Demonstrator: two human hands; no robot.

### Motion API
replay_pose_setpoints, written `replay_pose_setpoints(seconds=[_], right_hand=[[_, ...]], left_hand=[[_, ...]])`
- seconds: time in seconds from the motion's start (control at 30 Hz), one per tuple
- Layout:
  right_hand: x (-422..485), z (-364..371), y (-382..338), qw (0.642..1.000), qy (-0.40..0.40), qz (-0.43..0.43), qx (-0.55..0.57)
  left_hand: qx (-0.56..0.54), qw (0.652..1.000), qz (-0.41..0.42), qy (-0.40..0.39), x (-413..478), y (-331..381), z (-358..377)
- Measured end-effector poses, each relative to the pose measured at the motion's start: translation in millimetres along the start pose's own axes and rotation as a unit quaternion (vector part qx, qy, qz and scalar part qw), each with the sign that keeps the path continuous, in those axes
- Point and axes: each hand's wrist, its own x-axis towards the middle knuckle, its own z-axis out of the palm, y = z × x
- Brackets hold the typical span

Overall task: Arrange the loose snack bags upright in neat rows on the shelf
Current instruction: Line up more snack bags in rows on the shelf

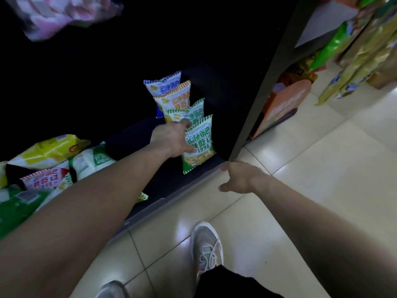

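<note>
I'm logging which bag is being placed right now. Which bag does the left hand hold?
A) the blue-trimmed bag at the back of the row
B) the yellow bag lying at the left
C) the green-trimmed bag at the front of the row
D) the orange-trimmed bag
C: the left hand wraps the side of the front green bag, with its thumb across the printed face.

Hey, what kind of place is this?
Probably a shop aisle: matching snack bags stand in a row on a low dark shelf, more packaged goods show at right, and the floor is tiled.
</note>
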Motion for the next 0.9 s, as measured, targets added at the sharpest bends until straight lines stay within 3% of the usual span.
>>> replay_pose_setpoints(seconds=[0.33, 0.6, 0.9], right_hand=[[17.0, 17.3, 2.3, 0.999, 0.026, 0.021, 0.004], [14.0, 15.7, -6.1, 0.999, 0.024, 0.023, -0.010], [2.3, 4.3, -25.4, 0.999, 0.036, 0.019, -0.014]], left_hand=[[0.022, 0.998, 0.033, 0.039, 23.7, 23.2, 30.5], [0.110, 0.982, 0.059, 0.144, 17.5, 24.3, 35.8], [0.043, 0.990, 0.051, 0.124, -1.7, 7.1, 24.4]])
